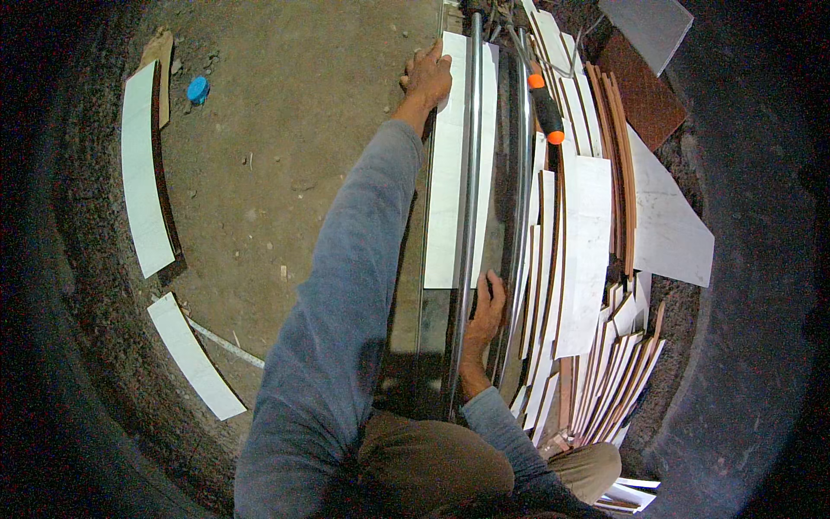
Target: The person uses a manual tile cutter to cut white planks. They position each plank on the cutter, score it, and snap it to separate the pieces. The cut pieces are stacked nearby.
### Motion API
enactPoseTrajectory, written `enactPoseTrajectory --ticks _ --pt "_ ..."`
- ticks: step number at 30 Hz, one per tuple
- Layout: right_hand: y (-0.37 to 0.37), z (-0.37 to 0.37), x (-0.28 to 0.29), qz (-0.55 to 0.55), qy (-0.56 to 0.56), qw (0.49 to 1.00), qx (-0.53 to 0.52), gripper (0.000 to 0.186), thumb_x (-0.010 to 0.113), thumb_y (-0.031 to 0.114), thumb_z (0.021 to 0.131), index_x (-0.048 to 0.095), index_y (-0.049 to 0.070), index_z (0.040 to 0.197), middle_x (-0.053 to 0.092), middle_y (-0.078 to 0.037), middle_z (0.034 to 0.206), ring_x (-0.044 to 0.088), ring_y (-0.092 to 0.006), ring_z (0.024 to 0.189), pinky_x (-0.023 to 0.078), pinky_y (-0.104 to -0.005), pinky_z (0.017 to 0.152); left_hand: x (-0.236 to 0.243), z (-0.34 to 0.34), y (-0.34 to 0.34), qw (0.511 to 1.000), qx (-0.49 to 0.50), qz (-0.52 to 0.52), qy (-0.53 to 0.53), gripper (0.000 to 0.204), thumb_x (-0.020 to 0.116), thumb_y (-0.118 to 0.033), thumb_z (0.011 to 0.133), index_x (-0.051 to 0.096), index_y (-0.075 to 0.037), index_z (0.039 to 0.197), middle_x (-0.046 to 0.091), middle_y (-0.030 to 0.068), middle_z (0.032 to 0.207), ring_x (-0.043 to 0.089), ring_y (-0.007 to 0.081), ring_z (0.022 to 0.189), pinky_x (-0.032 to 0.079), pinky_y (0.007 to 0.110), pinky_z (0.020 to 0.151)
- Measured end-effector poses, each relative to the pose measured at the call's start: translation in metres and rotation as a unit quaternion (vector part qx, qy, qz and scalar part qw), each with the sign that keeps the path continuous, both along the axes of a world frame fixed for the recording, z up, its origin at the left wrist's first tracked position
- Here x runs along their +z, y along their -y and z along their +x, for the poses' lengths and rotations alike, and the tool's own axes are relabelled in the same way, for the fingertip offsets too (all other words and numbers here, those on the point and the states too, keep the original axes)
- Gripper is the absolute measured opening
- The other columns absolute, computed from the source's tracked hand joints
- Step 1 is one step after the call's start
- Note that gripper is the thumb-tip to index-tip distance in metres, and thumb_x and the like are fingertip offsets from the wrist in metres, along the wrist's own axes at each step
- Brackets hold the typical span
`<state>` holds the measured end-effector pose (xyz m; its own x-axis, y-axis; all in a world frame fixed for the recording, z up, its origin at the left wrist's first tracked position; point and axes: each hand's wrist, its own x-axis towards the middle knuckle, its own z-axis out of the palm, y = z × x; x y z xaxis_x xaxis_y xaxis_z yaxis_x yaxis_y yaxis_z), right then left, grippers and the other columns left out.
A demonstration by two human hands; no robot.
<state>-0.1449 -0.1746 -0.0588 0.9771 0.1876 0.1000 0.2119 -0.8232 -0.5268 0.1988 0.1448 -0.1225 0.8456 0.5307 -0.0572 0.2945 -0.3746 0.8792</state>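
A long white tile (447, 186) lies lengthwise on a dark tile cutter, beneath its two shiny metal rails. My left hand (427, 76) is at the far left edge of this tile, its fingers bent over the edge. At the tile's near end is my right hand (487, 311), between the near rail (473, 156) and the other rail (525, 173). Its fingers point forward, slightly bent and apart, with nothing visible in them. Whether its fingertips touch the tile, I cannot tell.
Stacked white tile strips (588, 251) crowd the right side, with a black-and-orange handle (546, 108) on them. Angled offcuts (614, 372) lean nearer me. Two white strips, one farther (145, 173) and one nearer (196, 356), lie leftward, near a blue round object (198, 90).
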Motion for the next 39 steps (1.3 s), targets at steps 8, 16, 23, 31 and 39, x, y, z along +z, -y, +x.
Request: enactPoseTrajectory --ticks 8,16,23,31,39 --pt "0.004 0.0 -0.006 -0.021 -0.003 1.0 0.006 0.06 0.057 0.042 0.105 0.055 -0.003 0.145 0.05 -0.021 0.15 0.046 -0.0388 0.142 0.035 -0.0482 0.121 0.002 0.001 0.007 0.999 0.029 0.04 -0.018 0.057 0.041 -0.034 0.107 0.04 -0.017 0.161 0.042 0.0158 0.161 0.035 0.0431 0.147 0.025 0.063 0.115" --pt "-0.033 0.072 0.024 0.182 -0.055 0.982 0.002 0.052 0.041 0.032 0.114 0.049 -0.004 0.15 0.046 -0.024 0.156 0.044 -0.0344 0.146 0.033 -0.0444 0.123 -0.001 -0.006 0.01 0.996 0.054 0.033 0.067 0.053 0.045 -0.033 0.106 0.05 -0.011 0.154 0.048 0.0169 0.156 0.037 0.0409 0.146 0.025 0.06 0.118" --pt "-0.104 0.226 0.024 0.219 -0.131 0.967 0.021 0.065 0.035 0.045 0.112 0.043 -0.004 0.155 0.046 -0.024 0.159 0.039 -0.0373 0.15 0.027 -0.0424 0.125 0.005 -0.009 0.008 0.999 0.042 -0.002 0.031 0.054 0.047 -0.034 0.105 0.05 -0.012 0.154 0.047 0.0177 0.157 0.034 0.0399 0.148 0.023 0.058 0.119" --pt "-0.163 0.349 0.004 0.135 -0.062 0.988 0.044 0.07 0.047 0.043 0.106 0.041 -0.009 0.154 0.046 -0.029 0.157 0.042 -0.0399 0.148 0.03 -0.0408 0.124 0.003 -0.004 0.005 0.997 0.041 0.008 0.057 0.054 0.049 -0.032 0.104 0.052 -0.01 0.153 0.046 0.0165 0.158 0.036 0.0387 0.147 0.023 0.059 0.119" --pt "-0.161 0.347 -0.013 0.18 -0.023 0.982 0.045 0.058 0.051 0.023 0.101 0.046 0.0 0.154 0.05 -0.024 0.156 0.048 -0.0369 0.144 0.034 -0.0407 0.121 0.018 -0.016 0.009 0.996 0.043 -0.047 0.057 0.054 0.049 -0.029 0.103 0.053 -0.007 0.152 0.049 0.0161 0.156 0.038 0.0386 0.143 0.025 0.053 0.121"
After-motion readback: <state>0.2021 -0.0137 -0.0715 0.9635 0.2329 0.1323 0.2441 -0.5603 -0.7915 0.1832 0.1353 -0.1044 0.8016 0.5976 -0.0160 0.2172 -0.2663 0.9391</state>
